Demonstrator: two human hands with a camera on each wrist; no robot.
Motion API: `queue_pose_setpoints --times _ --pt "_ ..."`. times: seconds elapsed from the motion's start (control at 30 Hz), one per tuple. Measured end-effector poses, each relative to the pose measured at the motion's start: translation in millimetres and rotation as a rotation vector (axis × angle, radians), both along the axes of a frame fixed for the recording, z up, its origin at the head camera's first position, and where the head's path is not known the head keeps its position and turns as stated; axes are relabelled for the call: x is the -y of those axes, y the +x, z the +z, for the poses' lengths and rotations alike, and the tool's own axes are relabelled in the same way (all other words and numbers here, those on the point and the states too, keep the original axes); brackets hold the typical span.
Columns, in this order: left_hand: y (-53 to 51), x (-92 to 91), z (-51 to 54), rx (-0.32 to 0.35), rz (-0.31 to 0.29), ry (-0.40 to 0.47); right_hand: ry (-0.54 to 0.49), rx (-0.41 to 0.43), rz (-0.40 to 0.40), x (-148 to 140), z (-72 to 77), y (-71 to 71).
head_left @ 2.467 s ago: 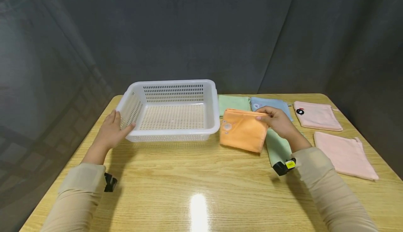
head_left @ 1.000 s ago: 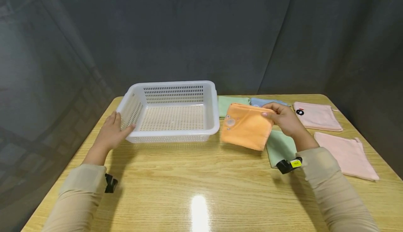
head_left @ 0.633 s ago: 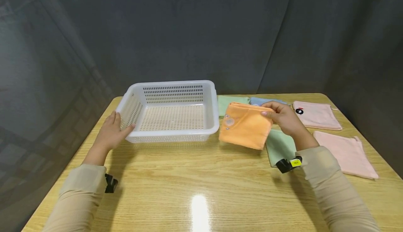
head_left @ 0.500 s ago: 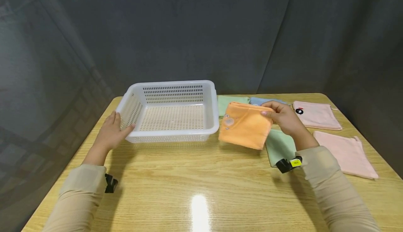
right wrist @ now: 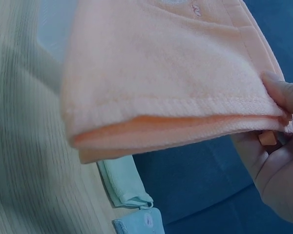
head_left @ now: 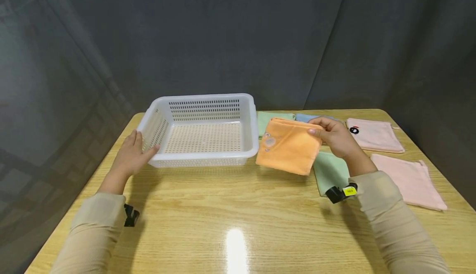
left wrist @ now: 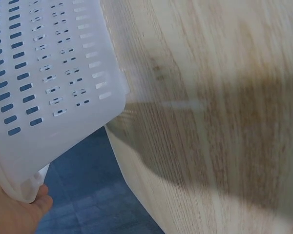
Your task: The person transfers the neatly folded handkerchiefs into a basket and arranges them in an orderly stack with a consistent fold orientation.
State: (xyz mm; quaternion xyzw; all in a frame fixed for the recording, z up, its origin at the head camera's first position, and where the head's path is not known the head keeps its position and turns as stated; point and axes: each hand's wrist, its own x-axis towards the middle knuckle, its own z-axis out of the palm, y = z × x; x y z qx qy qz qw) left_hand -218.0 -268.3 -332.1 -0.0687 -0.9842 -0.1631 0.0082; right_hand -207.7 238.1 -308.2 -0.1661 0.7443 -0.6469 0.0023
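A folded orange cloth (head_left: 288, 148) hangs in the air just right of the basket, its right edge pinched between thumb and fingers of my right hand (head_left: 334, 139). In the right wrist view the orange cloth (right wrist: 166, 73) shows its folded layers, with the thumb on top. My left hand (head_left: 130, 154) grips the near left corner of the white perforated basket (head_left: 208, 156), which holds nothing. The left wrist view shows the basket wall (left wrist: 53, 63) with the left hand (left wrist: 19, 212) at its rim; some fingers are hidden there.
Behind the orange cloth lie a green cloth (head_left: 273, 119) and a blue cloth (head_left: 303, 117), partly covered from view. Another green cloth (head_left: 329, 172) lies under the right wrist. Two pink cloths, one with a dark mark (head_left: 375, 135) and one plain (head_left: 407, 181), lie at the right.
Since the earliest frame, my right hand has lifted the orange cloth and shifted a little to the right; lately the cloth has swung slightly left. The left hand and the basket have stayed in place.
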Motion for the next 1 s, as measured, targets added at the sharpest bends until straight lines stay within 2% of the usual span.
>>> queue_pose_setpoints --times 0.17,0.43,0.67,0.87,1.0 --pt "0.6 0.2 -0.3 -0.007 0.0 0.002 -0.032 -0.007 0.023 0 -0.6 -0.8" --pt "0.3 -1.3 0.3 -0.018 0.004 0.005 -0.025 -0.02 0.011 3 0.7 -1.1" --pt "0.6 -2.5 2.0 -0.024 0.004 0.004 -0.113 -0.033 0.045 7 3.5 -2.1" --pt "0.5 -2.3 1.9 -0.02 0.0 0.008 -0.108 -0.035 0.024 10 5.0 -2.8" --pt "0.7 -0.7 1.5 -0.01 0.002 0.006 -0.144 -0.038 0.039 15 6.3 -3.4"
